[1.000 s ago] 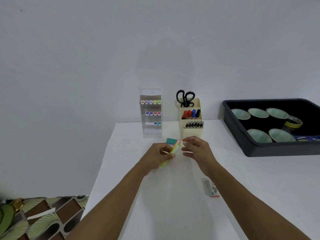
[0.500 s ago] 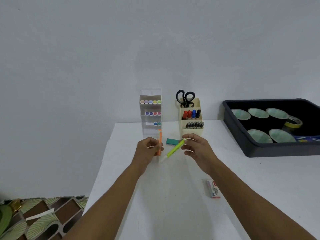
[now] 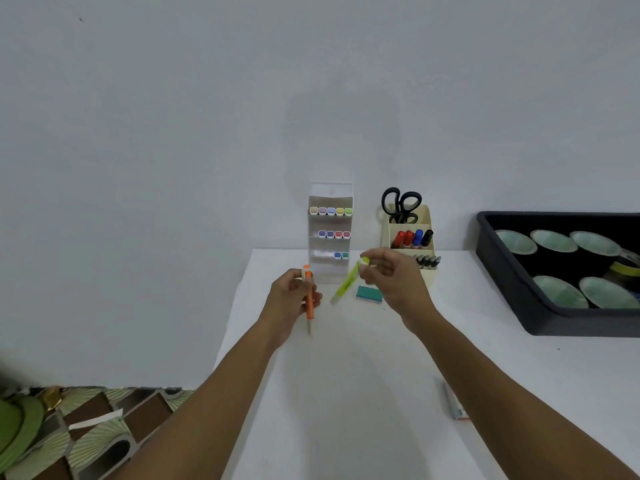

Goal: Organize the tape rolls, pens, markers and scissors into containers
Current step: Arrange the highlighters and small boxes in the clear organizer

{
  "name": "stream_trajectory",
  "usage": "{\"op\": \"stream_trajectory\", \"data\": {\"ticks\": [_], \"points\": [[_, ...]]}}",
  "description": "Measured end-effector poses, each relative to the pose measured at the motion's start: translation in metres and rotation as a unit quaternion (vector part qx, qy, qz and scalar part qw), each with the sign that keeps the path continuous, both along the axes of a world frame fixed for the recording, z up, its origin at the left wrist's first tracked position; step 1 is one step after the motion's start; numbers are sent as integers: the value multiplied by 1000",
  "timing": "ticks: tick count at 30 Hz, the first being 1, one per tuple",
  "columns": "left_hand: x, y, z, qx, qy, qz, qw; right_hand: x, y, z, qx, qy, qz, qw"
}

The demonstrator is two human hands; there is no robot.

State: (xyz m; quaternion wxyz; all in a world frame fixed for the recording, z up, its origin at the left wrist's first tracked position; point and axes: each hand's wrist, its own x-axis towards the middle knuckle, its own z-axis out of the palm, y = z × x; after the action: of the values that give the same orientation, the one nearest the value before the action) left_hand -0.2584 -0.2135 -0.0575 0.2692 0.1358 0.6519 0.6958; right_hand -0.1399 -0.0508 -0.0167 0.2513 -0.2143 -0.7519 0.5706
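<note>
My left hand (image 3: 292,294) holds an orange pen (image 3: 309,299) upright above the white table (image 3: 346,393). My right hand (image 3: 391,275) pinches the top end of a lime-green pen (image 3: 346,284) that slants down to the left. Both hands hover just in front of a clear tiered marker rack (image 3: 330,233) with rows of pastel markers. To its right stands a cream organizer (image 3: 408,237) with black scissors (image 3: 400,204), coloured markers and dark pens. A black tray (image 3: 512,282) at the right holds several tape rolls.
A teal eraser (image 3: 369,293) lies on the table below my right hand. A small white box (image 3: 455,403) lies beside my right forearm. The table's left edge drops to a patterned floor (image 3: 86,427). A grey wall stands behind everything.
The hands, together on both pens a second ago, have parted: the left took the orange pen left and upright, the right lifted the green pen up toward the rack.
</note>
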Motion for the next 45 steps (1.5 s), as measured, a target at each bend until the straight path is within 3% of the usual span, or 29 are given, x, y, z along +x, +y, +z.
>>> {"op": "stream_trajectory", "data": {"ticks": [4, 7, 13, 17, 22, 28, 31, 37, 42, 45], "points": [[-13, -5, 4, -20, 98, 16, 995, -24, -11, 26, 216, 92, -17, 972], [-17, -6, 10, -20, 145, 13, 989, -38, -13, 24, 311, 99, -14, 945], [-20, -2, 13, 10, 88, 29, 996, -60, -8, -7, 399, -63, 1, 915], [-24, -2, 12, -52, 168, 24, 984, -71, -10, -15, 434, -110, -13, 894], [-25, -2, 22, -35, 324, 61, 943, -76, -9, -22, 471, -104, -30, 876], [-18, 6, 25, -51, 492, 99, 863, -60, -3, -30, 451, 42, -72, 888], [-15, 13, 24, -51, 541, 87, 835, -54, 2, -34, 407, 62, -117, 904], [-25, 31, 11, -159, 505, 64, 846, -57, 4, -42, 237, -51, -91, 966], [-29, 42, 2, -247, 485, 13, 839, -62, 0, -38, 125, -114, -3, 986], [-31, 46, 3, -310, 485, -22, 817, -62, -2, -36, 64, -118, 26, 991]]}}
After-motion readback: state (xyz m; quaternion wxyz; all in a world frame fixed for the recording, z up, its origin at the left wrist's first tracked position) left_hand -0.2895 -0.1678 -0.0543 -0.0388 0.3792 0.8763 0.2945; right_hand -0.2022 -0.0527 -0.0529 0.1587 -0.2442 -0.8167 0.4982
